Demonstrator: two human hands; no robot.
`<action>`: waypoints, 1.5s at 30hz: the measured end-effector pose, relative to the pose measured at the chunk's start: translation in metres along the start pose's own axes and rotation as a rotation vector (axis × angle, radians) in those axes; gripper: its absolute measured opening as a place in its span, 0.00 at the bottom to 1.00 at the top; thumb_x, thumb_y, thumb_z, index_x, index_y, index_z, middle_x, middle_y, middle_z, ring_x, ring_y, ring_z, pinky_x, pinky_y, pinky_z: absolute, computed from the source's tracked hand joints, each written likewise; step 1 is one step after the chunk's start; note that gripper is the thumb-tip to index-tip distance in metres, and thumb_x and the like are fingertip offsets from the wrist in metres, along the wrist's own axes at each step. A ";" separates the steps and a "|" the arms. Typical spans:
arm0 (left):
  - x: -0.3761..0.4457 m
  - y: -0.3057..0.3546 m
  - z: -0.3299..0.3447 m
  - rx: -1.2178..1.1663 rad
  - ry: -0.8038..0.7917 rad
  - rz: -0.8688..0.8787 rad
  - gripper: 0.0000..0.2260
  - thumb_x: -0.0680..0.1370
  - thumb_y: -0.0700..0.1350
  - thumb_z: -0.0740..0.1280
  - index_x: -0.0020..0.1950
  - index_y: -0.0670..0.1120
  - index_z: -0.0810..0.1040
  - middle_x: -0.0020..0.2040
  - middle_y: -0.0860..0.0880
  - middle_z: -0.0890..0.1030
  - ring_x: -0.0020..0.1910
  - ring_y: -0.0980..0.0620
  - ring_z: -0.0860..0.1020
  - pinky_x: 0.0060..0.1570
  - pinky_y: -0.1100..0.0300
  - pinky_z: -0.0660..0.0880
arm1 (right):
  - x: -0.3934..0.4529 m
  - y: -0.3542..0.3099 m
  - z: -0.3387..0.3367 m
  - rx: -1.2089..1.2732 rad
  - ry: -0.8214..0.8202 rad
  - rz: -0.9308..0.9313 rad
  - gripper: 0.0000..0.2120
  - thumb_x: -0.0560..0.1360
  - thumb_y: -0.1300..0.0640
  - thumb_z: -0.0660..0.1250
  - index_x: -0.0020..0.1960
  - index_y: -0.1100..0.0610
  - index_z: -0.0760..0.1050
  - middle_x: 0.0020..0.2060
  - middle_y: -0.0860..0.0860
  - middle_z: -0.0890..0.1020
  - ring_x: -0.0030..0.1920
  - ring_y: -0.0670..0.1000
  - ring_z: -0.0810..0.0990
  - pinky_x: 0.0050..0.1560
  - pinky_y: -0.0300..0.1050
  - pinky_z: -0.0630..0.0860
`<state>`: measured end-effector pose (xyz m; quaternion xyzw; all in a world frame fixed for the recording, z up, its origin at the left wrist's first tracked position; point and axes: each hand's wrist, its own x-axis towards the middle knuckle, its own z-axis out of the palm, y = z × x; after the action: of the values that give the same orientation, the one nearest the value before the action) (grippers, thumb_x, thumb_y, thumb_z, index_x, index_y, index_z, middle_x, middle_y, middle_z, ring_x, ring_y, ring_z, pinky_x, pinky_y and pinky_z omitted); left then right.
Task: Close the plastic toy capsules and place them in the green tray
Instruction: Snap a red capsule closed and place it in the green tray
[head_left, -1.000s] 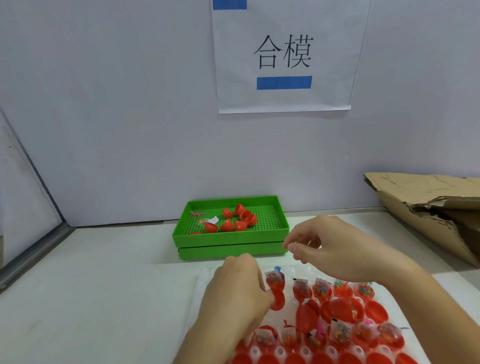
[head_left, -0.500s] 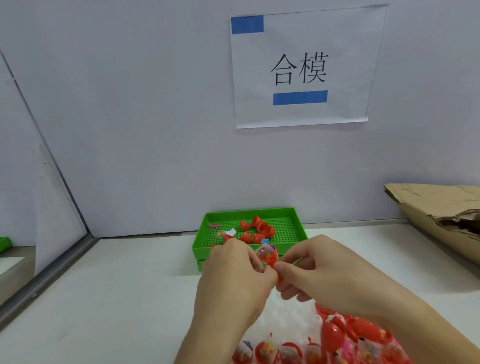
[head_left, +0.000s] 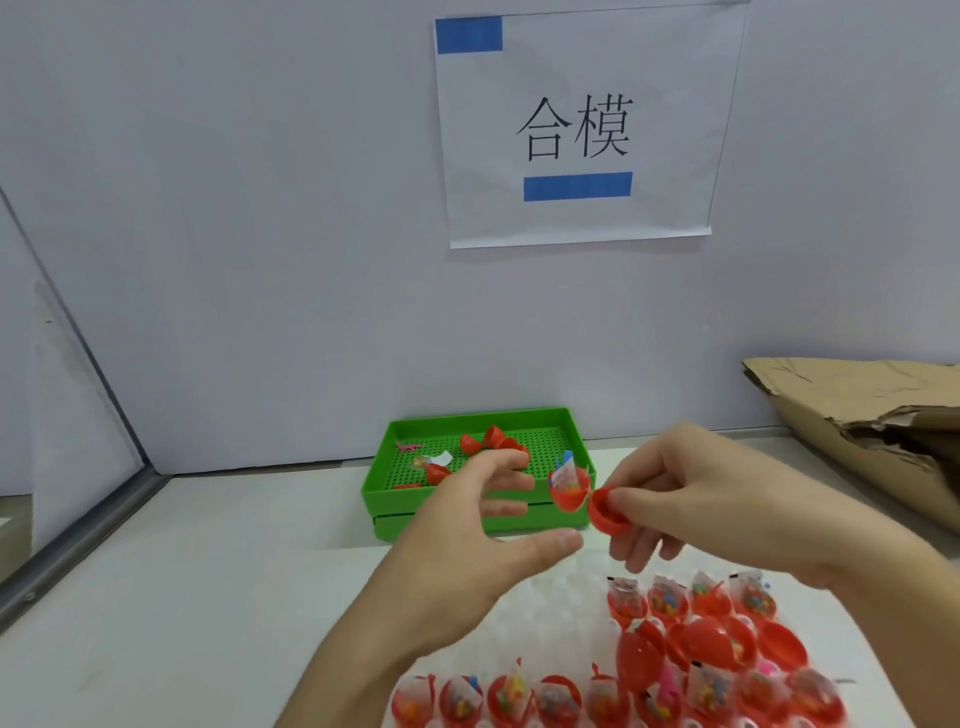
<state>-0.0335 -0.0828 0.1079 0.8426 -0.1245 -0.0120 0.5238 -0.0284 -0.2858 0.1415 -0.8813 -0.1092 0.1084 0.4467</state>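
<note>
Since the earlier frame, left hand (head_left: 467, 540) has spread, releasing the open capsule (head_left: 571, 488); right hand (head_left: 691, 499) pinches its lid before the green tray (head_left: 382, 493). Light, stiff shell: grip both halves

Two hands (head_left: 467, 525), one green tray (head_left: 475, 506)

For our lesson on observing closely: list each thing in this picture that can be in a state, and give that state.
Held capsule: open, toy packet inside, cap hanging beside it.
Right hand: pinches the cap.
Left hand: fingers spread, holding nothing.
Green tray: holds several red capsule pieces.
Capsules on the sheet: mostly open, packets showing.
Cardboard box: torn, crumpled.
</note>
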 end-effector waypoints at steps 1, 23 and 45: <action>0.000 0.000 0.001 -0.060 -0.046 0.013 0.28 0.69 0.50 0.78 0.66 0.57 0.71 0.60 0.59 0.80 0.56 0.65 0.79 0.56 0.61 0.79 | -0.002 -0.001 -0.001 -0.024 -0.025 -0.004 0.13 0.77 0.54 0.64 0.38 0.50 0.85 0.35 0.49 0.87 0.38 0.46 0.86 0.34 0.32 0.74; 0.004 0.001 0.003 -0.125 0.138 0.202 0.10 0.68 0.45 0.79 0.45 0.50 0.81 0.39 0.52 0.85 0.38 0.56 0.83 0.44 0.60 0.81 | 0.003 0.009 -0.005 0.234 -0.007 -0.245 0.14 0.66 0.42 0.71 0.51 0.41 0.83 0.43 0.50 0.87 0.46 0.47 0.85 0.44 0.39 0.80; 0.003 0.005 0.017 -0.007 0.235 0.260 0.12 0.67 0.41 0.80 0.43 0.52 0.79 0.39 0.56 0.83 0.39 0.59 0.82 0.37 0.71 0.77 | 0.010 0.002 0.016 -0.100 0.361 -0.429 0.04 0.72 0.50 0.74 0.41 0.41 0.83 0.38 0.42 0.83 0.44 0.42 0.81 0.42 0.43 0.77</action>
<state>-0.0339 -0.1003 0.1049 0.8131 -0.1703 0.1537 0.5350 -0.0231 -0.2723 0.1297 -0.8640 -0.2171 -0.1529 0.4278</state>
